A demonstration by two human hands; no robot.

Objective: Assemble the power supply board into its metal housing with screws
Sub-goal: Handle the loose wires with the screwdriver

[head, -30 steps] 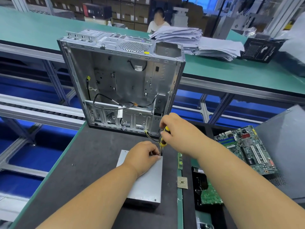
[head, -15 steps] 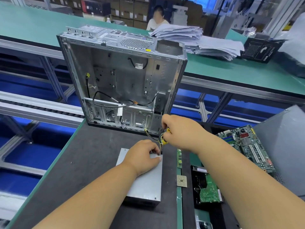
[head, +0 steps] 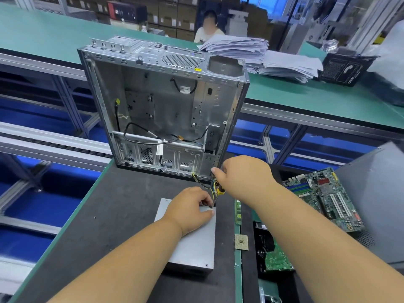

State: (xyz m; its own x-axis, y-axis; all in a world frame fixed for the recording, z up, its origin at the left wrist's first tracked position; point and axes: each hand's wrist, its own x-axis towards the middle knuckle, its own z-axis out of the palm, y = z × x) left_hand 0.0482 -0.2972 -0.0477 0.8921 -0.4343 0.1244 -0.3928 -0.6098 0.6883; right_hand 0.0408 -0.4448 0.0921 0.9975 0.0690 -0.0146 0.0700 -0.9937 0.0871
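Note:
A grey metal power supply housing (head: 194,246) lies flat on the dark mat in front of me. My left hand (head: 190,209) rests on its far part, fingertips pinching something small at the far right corner; the item is too small to tell. My right hand (head: 242,174) grips a yellow-and-black screwdriver (head: 219,191) upright, its tip down at that same corner beside my left fingertips. Coloured wires (head: 207,184) run from the housing's far edge toward the open computer case (head: 166,110) standing behind it.
A motherboard (head: 323,197) lies at the right beside a grey panel (head: 376,193). A memory stick (head: 238,212), a CPU chip (head: 241,242) and a drive with a green board (head: 275,254) lie right of the housing. A loose screw (head: 94,217) sits on the mat at left. Paper stacks (head: 262,55) lie on the far bench.
My right hand with the screwdriver has turned slightly at the housing's corner, while my left hand stays at the same corner. The view has shifted a little.

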